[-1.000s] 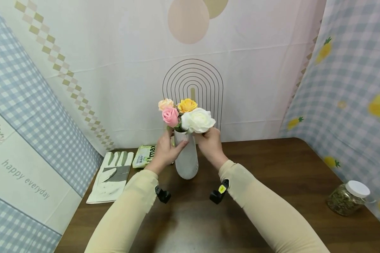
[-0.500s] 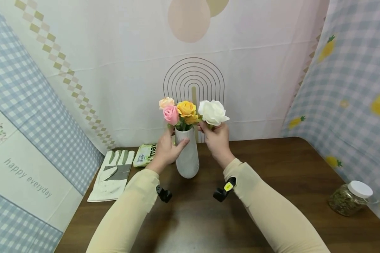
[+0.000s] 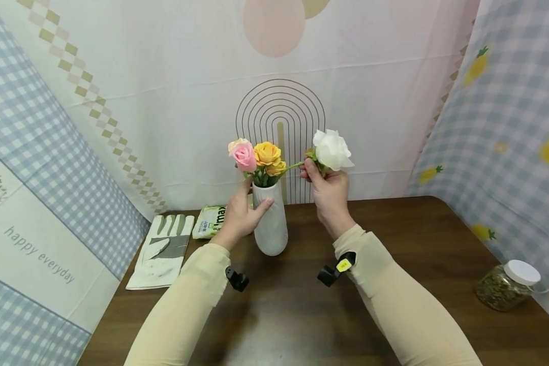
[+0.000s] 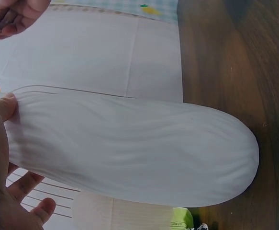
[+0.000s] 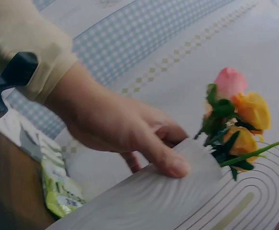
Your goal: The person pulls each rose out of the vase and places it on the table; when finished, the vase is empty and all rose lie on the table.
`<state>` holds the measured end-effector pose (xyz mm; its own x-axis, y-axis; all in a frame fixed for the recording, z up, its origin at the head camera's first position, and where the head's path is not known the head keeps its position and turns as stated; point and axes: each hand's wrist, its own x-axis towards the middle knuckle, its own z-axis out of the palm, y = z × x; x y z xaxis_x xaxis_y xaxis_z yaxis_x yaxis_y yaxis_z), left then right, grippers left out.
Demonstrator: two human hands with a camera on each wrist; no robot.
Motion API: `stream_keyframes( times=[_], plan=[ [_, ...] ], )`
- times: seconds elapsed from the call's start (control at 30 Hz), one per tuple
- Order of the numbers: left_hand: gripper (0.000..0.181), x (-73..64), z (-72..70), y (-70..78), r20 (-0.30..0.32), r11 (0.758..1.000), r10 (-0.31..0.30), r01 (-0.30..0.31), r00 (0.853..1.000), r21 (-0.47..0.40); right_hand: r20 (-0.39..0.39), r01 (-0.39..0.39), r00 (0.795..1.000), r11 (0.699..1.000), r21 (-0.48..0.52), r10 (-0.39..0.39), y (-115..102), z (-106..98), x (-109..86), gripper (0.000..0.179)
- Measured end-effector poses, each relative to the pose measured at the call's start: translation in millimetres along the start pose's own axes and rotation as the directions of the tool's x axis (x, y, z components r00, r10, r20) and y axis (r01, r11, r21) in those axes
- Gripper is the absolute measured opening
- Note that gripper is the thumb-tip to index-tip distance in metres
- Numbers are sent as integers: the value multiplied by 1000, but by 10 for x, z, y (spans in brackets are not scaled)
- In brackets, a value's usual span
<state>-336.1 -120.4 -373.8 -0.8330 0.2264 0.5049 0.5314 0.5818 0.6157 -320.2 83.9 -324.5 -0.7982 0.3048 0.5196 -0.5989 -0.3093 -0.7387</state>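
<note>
A white ribbed vase (image 3: 272,223) stands on the table, with pink, peach and yellow roses (image 3: 267,153) in its mouth. My left hand (image 3: 241,212) grips the vase near its top, thumb on the front; the left wrist view shows the thumb and fingers around the vase (image 4: 129,148). To the right of the vase, my right hand (image 3: 331,195) pinches the stem of a white rose (image 3: 333,150) just under its bloom. The green stem (image 5: 254,155) slants from that hand back to the vase mouth, where its lower end is hidden.
A white and grey work glove (image 3: 160,254) lies on the left of the wooden table (image 3: 274,315). Behind my left hand sits a green packet (image 3: 209,222). A jar with a white lid (image 3: 508,284) stands at the far right. A patterned cloth wall (image 3: 201,61) rises behind.
My right hand has moved right and up with the white rose, drawing its bloom away from the others and baring the stem. The left hand stays on the vase.
</note>
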Motion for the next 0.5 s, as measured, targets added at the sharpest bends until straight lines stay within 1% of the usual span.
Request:
stream_keyframes(
  times=[0.13, 0.27, 0.37, 0.43, 0.5],
  plan=[
    [75, -5, 0, -4, 1, 1000, -10, 10, 1000, 2, -28, 13, 1000, 1000, 13, -13, -26, -64, 3, 25],
    [75, 3, 16, -6, 0, 1000, 0, 0, 1000, -3, -47, -8, 999, 1000, 28, 10, -40, -100, -12, 25],
    [76, 12, 31, -2, 0, 1000, 1, -1, 1000, 2, -62, -19, 998, 998, 65, 23, -88, -73, 10, 24],
    [75, 13, 32, -3, -3, 1000, -5, 5, 1000, 5, -76, -5, 997, 997, 77, 10, -133, -40, 48, 21],
    [75, 11, 29, -8, -7, 1000, -11, 11, 1000, 10, -88, 30, 996, 997, 73, -23, -177, -21, 90, 18]
  ],
)
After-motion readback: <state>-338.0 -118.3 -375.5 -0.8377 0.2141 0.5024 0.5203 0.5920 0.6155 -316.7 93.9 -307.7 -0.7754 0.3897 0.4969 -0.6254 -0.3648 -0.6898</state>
